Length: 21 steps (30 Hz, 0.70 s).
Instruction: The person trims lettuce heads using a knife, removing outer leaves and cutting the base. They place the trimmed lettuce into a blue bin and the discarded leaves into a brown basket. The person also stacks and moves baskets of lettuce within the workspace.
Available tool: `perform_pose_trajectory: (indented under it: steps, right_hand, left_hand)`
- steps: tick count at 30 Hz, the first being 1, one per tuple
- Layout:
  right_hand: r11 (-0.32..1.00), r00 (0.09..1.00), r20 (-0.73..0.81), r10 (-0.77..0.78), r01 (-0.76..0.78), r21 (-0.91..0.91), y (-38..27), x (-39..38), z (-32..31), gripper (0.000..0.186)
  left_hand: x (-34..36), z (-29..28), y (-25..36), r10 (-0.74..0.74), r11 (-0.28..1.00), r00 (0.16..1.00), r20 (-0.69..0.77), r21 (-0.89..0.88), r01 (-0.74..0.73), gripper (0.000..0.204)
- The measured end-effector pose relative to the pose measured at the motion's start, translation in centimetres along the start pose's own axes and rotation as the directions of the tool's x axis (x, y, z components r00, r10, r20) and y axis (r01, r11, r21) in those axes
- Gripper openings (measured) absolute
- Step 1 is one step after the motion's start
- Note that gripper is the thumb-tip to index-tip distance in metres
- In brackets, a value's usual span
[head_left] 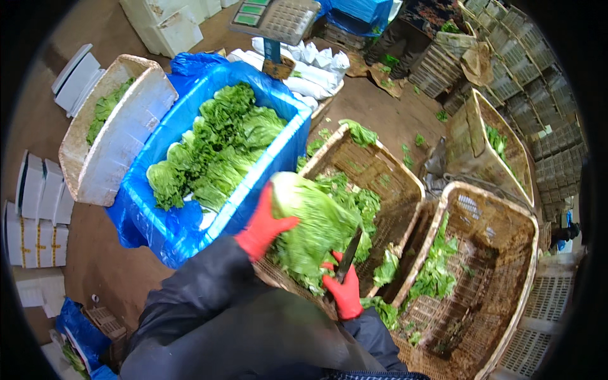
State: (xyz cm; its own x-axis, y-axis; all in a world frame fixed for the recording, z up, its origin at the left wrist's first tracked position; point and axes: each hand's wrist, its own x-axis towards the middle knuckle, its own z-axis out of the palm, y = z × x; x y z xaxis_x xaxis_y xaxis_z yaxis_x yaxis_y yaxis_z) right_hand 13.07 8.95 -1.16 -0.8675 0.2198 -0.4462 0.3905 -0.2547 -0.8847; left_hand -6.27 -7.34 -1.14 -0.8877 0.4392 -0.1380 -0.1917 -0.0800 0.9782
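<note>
My left hand (pixel 263 227), in a red glove, is closed on the side of a large pale-green head of lettuce (pixel 313 215). The head is held over a brown plastic crate (pixel 402 180) that has loose leaves (pixel 367 206) in it. In my right hand (pixel 346 292), also red-gloved, is a knife (pixel 350 250) with a dark blade pointing up along the lettuce's right side. Whether the blade touches the lettuce I cannot tell. To the left, a box lined with blue plastic (pixel 288 136) holds several lettuce heads (pixel 234 142).
A second brown crate (pixel 506 215) with leaf scraps stands at right. Beyond it is a dirty foam box (pixel 465 139). Another foam box (pixel 136 120) leans at left. A scale (pixel 278 19) rises behind the blue-lined box, near white bags (pixel 316 69). Leaves litter the floor (pixel 405 120).
</note>
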Motion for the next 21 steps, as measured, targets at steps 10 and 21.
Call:
perform_pose_trajectory:
  steps: [10,21]
  right_hand:
    - [0.906,0.874,-0.243,0.421,-0.393,0.157,1.4,-2.5,-1.6,0.060]
    - [0.991,0.027,-0.993,0.118,-0.065,0.116,8.7,-12.6,-9.2,0.053]
  left_hand:
    - [19.7,-17.1,-4.1,0.124,0.005,0.818,0.562,0.824,-0.567,0.080]
    - [25.3,-16.9,-14.6,-0.094,-0.103,0.861,0.499,0.856,-0.507,0.067]
